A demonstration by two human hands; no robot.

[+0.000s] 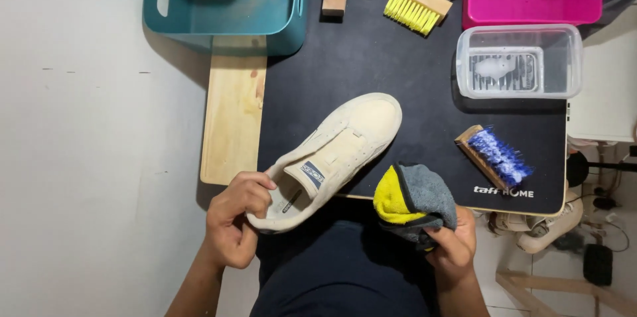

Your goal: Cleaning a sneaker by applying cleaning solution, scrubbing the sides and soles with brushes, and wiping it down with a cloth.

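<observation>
Beige shoe [338, 151] heel gripped by left hand [232, 221], right hand [451, 244] clutching grey-yellow cloth [415, 197] beside it

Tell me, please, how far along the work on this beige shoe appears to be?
Done: the beige shoe has no laces in and looks largely clean; the bristle brushes lie set aside on the black mat. In hand: the left hand grips the heel, the right hand holds a grey-and-yellow cloth beside it. Left, probably: wiping.
</observation>
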